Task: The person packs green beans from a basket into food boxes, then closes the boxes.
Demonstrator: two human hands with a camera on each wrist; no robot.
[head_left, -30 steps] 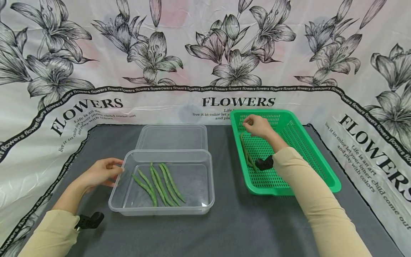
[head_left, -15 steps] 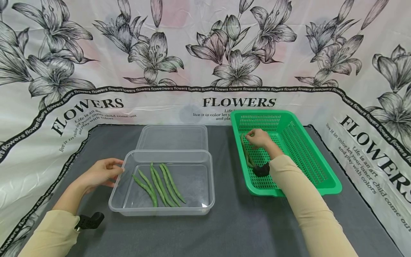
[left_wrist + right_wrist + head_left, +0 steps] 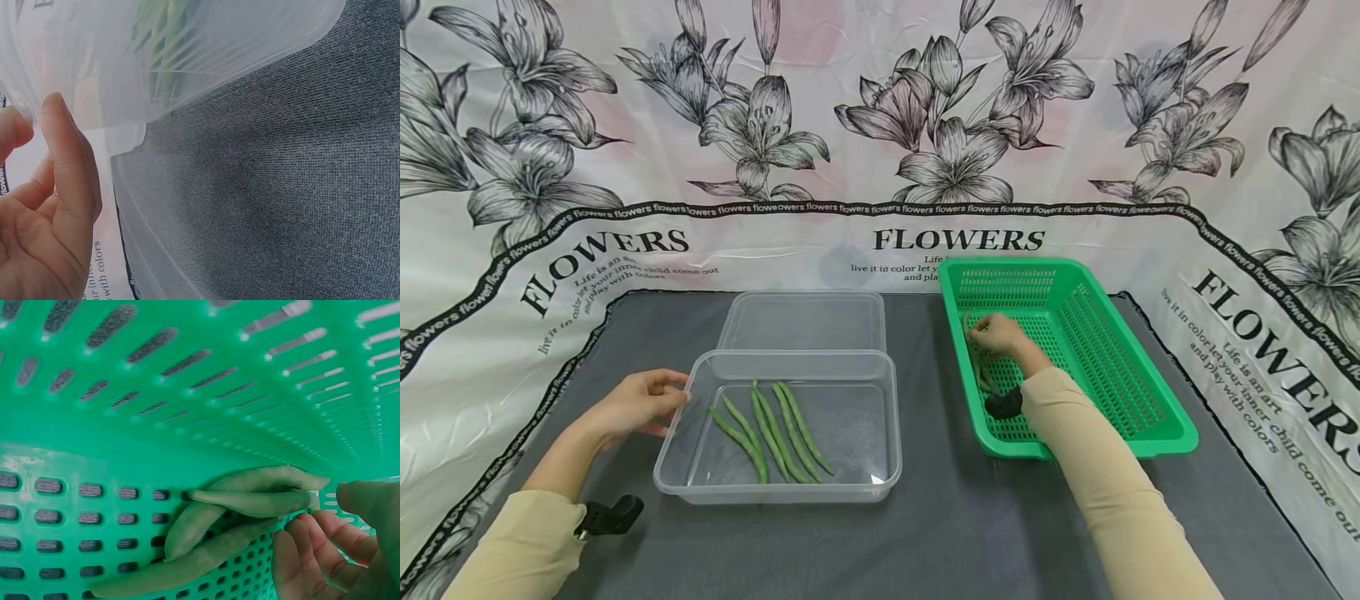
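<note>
My left hand (image 3: pixel 638 404) pinches the left rim of a clear plastic container (image 3: pixel 782 495); the left wrist view has the thumb and forefinger (image 3: pixel 62 144) at that rim. Several green beans (image 3: pixel 772 433) lie side by side in the container. On the right, my right hand (image 3: pixel 1000 335) is down inside a green plastic basket (image 3: pixel 1150 408), by its left wall. Three green beans (image 3: pixel 250 503) lie there in the right wrist view, partly overlapping. The thumb (image 3: pixel 362 499) and fingers stand apart around the far bean ends, fingertips right beside them.
Behind the container lies a clear lid (image 3: pixel 805 319) on the grey cloth (image 3: pixel 917 533). A white flower-printed sheet (image 3: pixel 820 250) rises at the back and sides. Each wrist wears a black camera, the right one (image 3: pixel 1003 404) low inside the basket.
My right hand has moved down from the back of the basket toward the beans along its left wall. The left hand and the container have stayed in place.
</note>
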